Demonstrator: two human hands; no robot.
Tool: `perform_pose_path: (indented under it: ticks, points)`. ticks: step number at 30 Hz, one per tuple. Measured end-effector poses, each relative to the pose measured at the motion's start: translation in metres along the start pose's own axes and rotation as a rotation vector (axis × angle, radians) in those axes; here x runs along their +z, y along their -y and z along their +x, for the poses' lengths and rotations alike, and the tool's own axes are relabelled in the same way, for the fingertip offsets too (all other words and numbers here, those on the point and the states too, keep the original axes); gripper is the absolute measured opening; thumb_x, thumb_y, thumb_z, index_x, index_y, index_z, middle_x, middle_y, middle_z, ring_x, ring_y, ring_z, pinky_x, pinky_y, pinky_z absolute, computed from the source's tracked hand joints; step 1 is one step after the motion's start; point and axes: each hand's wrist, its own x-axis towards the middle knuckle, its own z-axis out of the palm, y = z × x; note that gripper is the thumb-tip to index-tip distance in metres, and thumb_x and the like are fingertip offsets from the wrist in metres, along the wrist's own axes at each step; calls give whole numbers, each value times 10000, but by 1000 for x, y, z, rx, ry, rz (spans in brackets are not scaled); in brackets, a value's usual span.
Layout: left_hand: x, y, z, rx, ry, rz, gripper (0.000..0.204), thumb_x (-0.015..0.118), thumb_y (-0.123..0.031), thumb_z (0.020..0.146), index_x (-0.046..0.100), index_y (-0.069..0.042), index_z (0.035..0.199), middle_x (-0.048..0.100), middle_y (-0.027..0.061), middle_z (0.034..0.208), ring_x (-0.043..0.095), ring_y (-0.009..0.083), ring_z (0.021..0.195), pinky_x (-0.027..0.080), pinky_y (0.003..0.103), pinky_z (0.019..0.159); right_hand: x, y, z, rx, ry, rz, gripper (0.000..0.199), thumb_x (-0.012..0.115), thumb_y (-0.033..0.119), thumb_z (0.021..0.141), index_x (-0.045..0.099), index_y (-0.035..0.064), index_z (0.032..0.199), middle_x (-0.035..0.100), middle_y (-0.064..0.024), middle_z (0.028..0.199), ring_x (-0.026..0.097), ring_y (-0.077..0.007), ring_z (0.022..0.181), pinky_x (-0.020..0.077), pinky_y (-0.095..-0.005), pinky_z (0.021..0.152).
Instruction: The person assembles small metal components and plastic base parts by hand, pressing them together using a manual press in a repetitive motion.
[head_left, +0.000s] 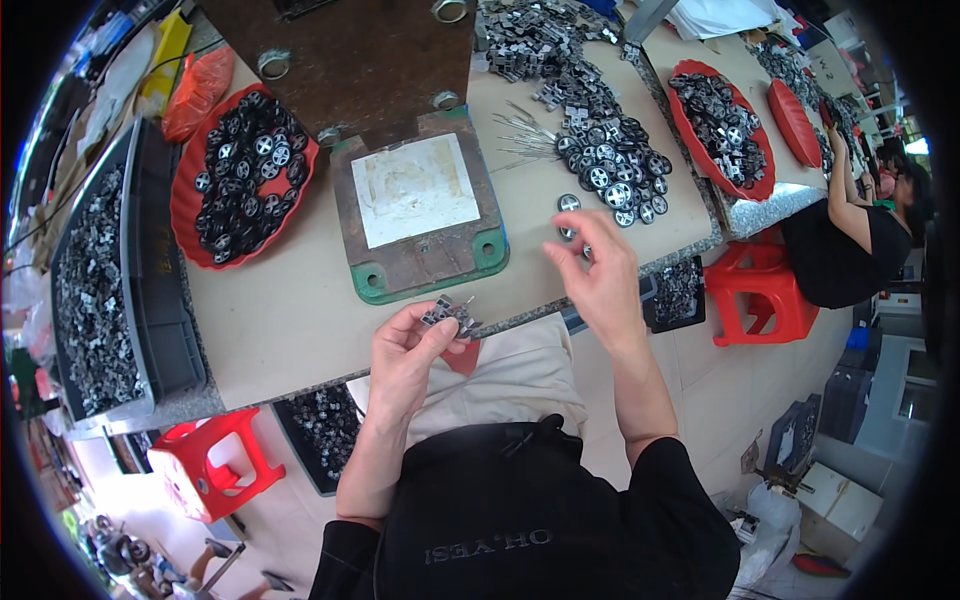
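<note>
My left hand [405, 352] pinches a small grey plastic toy part [443, 314] between thumb and fingers, just off the table's front edge. A thin metal pin [467, 301] sticks out of its upper side. My right hand [603, 285] is over the table edge to the right, thumb and forefinger apart and curved. Small black wheels with silver spokes [568, 203] lie by its fingertips, and dark wheel edges show in the gap between thumb and forefinger. Beyond it spreads a pile of such wheels [618, 172], with loose metal pins [527, 137] on its left.
A press with a green-edged metal base [375, 290] and white plate [415, 190] stands mid-table. Red trays of wheels stand left [185, 215] and right [762, 140]. Grey parts [540, 45] are heaped behind. A grey bin [160, 300] flanks the left; a person [850, 230] works far right.
</note>
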Motion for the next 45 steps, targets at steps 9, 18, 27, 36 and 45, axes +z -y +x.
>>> perform_pose_path:
  ticks: [9,18,27,36,45]
  points:
    - [6,-3,1,-34,59,-68,238,599,-5,870,605,17,1107,665,133,987,664,190,733,550,303,713,-6,-27,10,9,-77,-463,286,681,102,780,600,29,1044,550,-104,960,593,-244,770,471,-341,656]
    - [16,-14,-3,-93,39,82,269,665,-93,854,621,-5,1104,679,67,795,650,97,681,474,196,506,13,-8,-7,243,534,775,274,553,141,923,552,31,1173,563,-2,970,468,-69,741,397,-207,655]
    - [15,-13,-3,-84,66,93,260,664,-96,856,628,-13,1099,670,41,823,640,78,702,421,178,472,29,-16,-16,316,628,1056,329,545,223,941,544,18,1199,583,-28,1048,447,-78,766,383,-223,692]
    - [16,-17,-3,-127,42,118,222,641,-31,850,646,21,1066,670,69,840,611,92,681,537,252,628,24,-16,-15,286,622,1010,366,573,234,924,530,2,1204,575,-54,1082,492,-96,838,413,-243,726]
    - [18,-19,-4,-125,32,152,219,644,-29,848,647,25,1061,668,70,827,615,97,689,536,253,625,22,-12,-10,107,598,852,284,578,73,898,566,7,1174,571,-51,1108,549,-101,930,459,-249,789]
